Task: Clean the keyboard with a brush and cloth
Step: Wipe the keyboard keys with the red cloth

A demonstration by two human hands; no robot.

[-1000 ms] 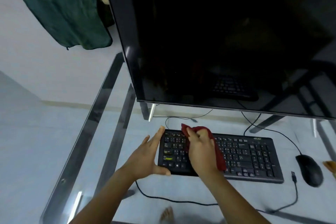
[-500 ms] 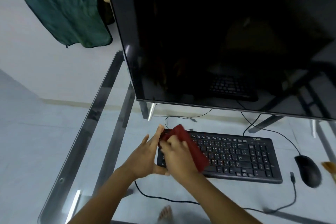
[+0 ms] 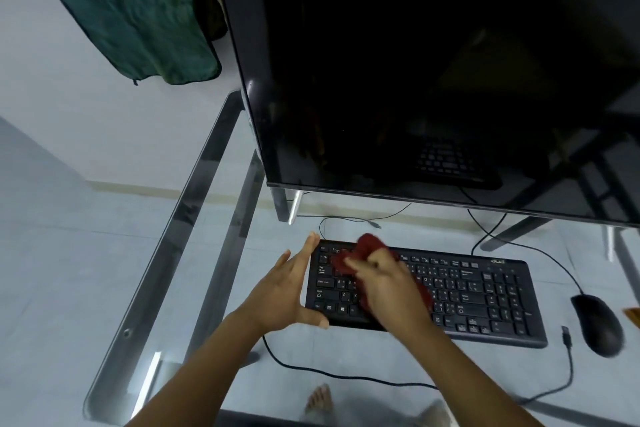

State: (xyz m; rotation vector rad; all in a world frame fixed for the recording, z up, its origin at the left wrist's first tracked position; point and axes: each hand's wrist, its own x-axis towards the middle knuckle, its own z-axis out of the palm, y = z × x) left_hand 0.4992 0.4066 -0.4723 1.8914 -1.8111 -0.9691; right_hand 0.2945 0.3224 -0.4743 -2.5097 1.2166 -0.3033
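Left hand (image 3: 284, 288), fingers straight, braced the keyboard's (image 3: 485, 291) end; right hand (image 3: 391, 284) clutched the cloth (image 3: 367, 246), best wiped lightly along key rows.

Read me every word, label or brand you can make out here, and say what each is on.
"Caps Lock": on a key at the left end of the keyboard.
"A", "S", "Z", "X": on letter keys beside it.
Green logo at its far right corner: too blurred to read.
Other key legends: too small.
Monitor, mouse, red cloth: no text shows.
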